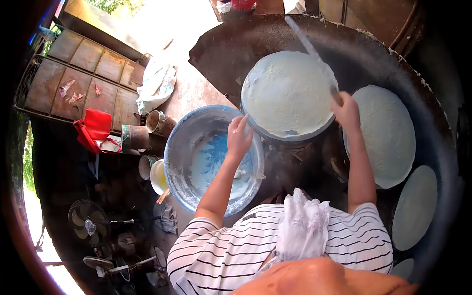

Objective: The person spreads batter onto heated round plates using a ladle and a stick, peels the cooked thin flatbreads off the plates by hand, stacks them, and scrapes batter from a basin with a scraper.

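Observation:
My right hand (347, 114) is closed round the handle of a long flat spatula (307, 44). Its blade reaches up and left across the right side of a round griddle covered by a thin pale sheet of batter (287, 93). My left hand (239, 135) is at the left rim of that griddle, above a big blue basin (172, 167). Its fingers are drawn together near the sheet's edge, and I cannot make out whether they grip anything. White batter (211, 160) coats the inside of the basin.
More round pale sheets lie to the right: one (383, 137) beside my right arm and another (415, 209) lower down. A dark curved metal wall (226, 54) surrounds them. Small buckets (135, 137), a red bag (93, 130) and a fan (88, 223) stand at the left.

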Motion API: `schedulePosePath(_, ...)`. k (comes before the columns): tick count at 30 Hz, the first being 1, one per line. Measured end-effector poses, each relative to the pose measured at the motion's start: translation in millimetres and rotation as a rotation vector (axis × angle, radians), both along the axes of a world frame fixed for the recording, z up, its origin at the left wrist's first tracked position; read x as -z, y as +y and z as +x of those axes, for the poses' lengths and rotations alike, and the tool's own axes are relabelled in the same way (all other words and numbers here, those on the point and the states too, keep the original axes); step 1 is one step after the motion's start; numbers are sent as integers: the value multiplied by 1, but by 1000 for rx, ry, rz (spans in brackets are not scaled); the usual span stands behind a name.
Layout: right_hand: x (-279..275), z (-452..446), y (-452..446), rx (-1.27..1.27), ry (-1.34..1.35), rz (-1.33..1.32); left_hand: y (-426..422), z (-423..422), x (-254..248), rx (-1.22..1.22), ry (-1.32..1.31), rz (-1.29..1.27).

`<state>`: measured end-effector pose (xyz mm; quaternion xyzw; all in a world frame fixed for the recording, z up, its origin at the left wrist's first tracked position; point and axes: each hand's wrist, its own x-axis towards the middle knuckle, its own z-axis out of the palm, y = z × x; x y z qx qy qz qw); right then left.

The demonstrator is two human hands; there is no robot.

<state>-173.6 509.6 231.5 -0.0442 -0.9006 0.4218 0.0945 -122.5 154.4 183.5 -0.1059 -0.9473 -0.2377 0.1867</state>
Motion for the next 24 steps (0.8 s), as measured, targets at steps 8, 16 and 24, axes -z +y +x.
schedulePosePath(8,39,79,-74,-141,-354,-454,9,-32,-5,170,-230,-93)
schedulePosePath(16,41,97,-146,-63,-113,157,-38,13,13,297,-13,147)
schedulePosePath(24,31,123,-181,194,19,227,-110,83,19,235,-217,245)
